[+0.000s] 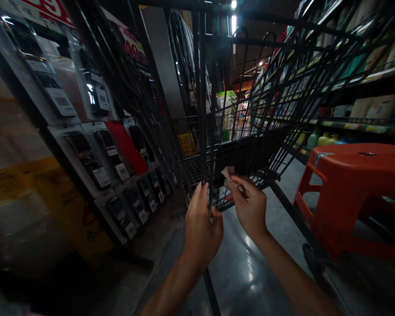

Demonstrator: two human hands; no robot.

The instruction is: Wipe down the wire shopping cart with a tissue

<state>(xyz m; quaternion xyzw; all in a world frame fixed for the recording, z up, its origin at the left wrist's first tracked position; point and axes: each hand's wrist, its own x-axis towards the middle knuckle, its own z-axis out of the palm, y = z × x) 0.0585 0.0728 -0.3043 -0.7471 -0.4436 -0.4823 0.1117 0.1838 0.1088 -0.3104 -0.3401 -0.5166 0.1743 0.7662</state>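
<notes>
Now pinching a pale scrap (228,172) in the right hand (252,206), right of the upright cart bar (202,131). Touching it with half-curled left hand (202,226); cannot tell if gripping.

The right hand (252,205) partly hides a pale scrap (228,171).

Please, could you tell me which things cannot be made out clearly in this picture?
All in the head view:
- The palm of the left hand: hidden by its own back, so I cannot tell whether it grips the cart's bars or only touches them.
- The pinched part of the pale scrap: hidden by the right hand.
- Print on the white labels: too small and blurred.
- The far side of the orange stool: cut off by the right edge.
</notes>
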